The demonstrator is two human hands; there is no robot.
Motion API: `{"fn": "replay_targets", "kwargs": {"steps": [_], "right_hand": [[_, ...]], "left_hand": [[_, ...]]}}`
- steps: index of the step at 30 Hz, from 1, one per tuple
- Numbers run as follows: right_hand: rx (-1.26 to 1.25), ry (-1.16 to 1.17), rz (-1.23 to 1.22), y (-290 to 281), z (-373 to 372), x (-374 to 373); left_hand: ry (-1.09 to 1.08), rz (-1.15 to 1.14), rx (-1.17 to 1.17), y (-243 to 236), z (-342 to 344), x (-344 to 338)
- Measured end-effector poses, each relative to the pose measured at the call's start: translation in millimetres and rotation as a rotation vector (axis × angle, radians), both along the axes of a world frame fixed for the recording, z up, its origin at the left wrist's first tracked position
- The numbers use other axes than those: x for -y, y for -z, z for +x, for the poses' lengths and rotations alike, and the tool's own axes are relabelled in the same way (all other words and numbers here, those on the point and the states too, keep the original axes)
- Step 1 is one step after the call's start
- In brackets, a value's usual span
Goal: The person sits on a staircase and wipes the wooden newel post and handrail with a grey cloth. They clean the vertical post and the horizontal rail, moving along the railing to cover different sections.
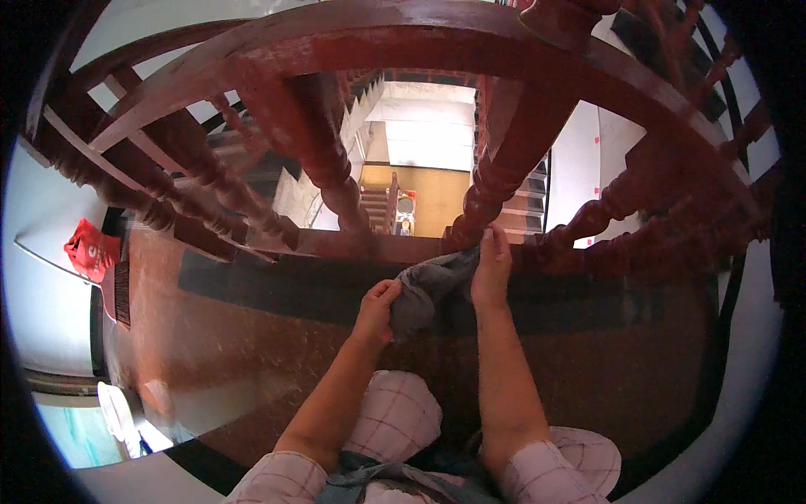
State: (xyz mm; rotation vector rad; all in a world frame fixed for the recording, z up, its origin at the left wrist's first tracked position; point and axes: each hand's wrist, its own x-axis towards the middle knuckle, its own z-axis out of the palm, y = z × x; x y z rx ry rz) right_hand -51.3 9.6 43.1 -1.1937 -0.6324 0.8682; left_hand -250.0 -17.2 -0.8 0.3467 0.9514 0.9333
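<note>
A grey cloth [424, 294] is stretched between my two hands at the foot of the wooden balusters. My left hand [376, 312] grips its lower left end, fingers closed over it. My right hand [490, 269] holds the upper right end, close to the base of a dark red turned baluster [491, 189] and the bottom rail [395, 245].
A red curved handrail [395, 46] arches over the balusters, with a stairwell dropping to a yellow floor [437, 202] below. At the left, a broom [120, 294] and a red bag [91, 250] stand by the wall. The brown landing floor [210, 361] surrounds me.
</note>
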Motion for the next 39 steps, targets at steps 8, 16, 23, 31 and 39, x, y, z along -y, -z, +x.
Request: {"fn": "replay_targets", "kwargs": {"steps": [8, 16, 23, 31, 39], "right_hand": [[0.598, -0.189, -0.097, 19.8, 16.6, 10.4], [0.702, -0.521, -0.183, -7.1, 60.6, -4.8], [0.88, -0.646, -0.039, -25.2, 85.9, -9.9], [1.051, -0.702, -0.107, -56.1, 102.8, 1.0], [0.717, -0.783, -0.065, 1.3, 83.0, -32.3]], "left_hand": [[0.093, 0.011, -0.02, -14.6, 7.5, -6.2], [0.083, 0.039, 0.027, -8.6, 27.9, -13.7], [0.324, 0.025, -0.107, -19.0, 34.7, -0.4], [0.651, 0.406, -0.496, -65.5, 54.4, 14.9], [0.359, 0.349, -0.582, -41.6, 32.8, -2.0]]}}
